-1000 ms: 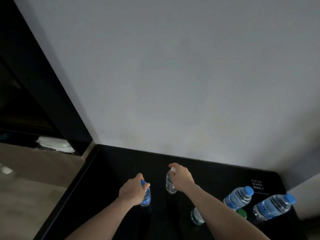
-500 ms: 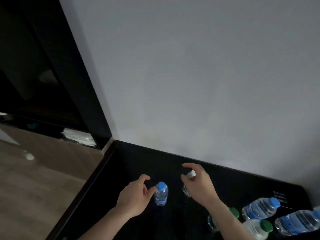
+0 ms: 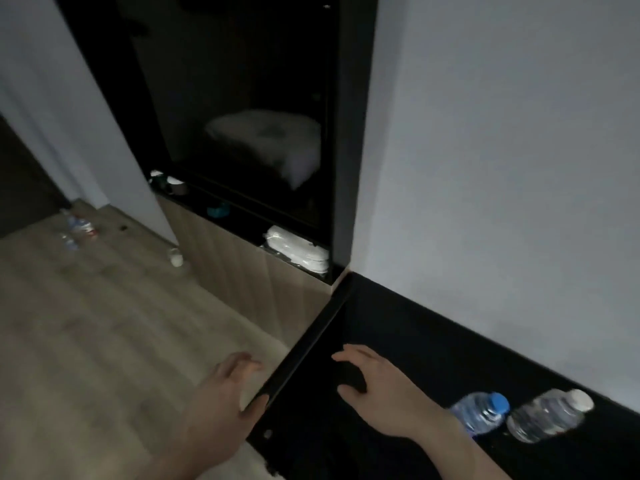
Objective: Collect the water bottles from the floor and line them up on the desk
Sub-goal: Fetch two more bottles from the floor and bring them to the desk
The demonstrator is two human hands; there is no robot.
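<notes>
Two clear water bottles stand on the black desk (image 3: 398, 327) at the lower right: one with a blue cap (image 3: 479, 412) and one with a white cap (image 3: 550, 415). My right hand (image 3: 377, 389) hovers over the desk to their left, fingers spread and holding nothing. My left hand (image 3: 225, 389) hangs past the desk's left edge above the floor, fingers relaxed and empty. Far off on the wooden floor lie several small bottles (image 3: 78, 228), and a white-capped bottle (image 3: 175, 258) lies by the wall corner.
A dark open cabinet (image 3: 242, 133) with a folded white pillow and white slippers (image 3: 301, 251) on its lower shelf stands left of the desk. A grey wall (image 3: 502, 168) backs the desk. Wooden floor (image 3: 104, 323) spreads to the left.
Both hands let go of the two bottles and drew away to the left. My view swung left, bringing the floor and cabinet into sight.
</notes>
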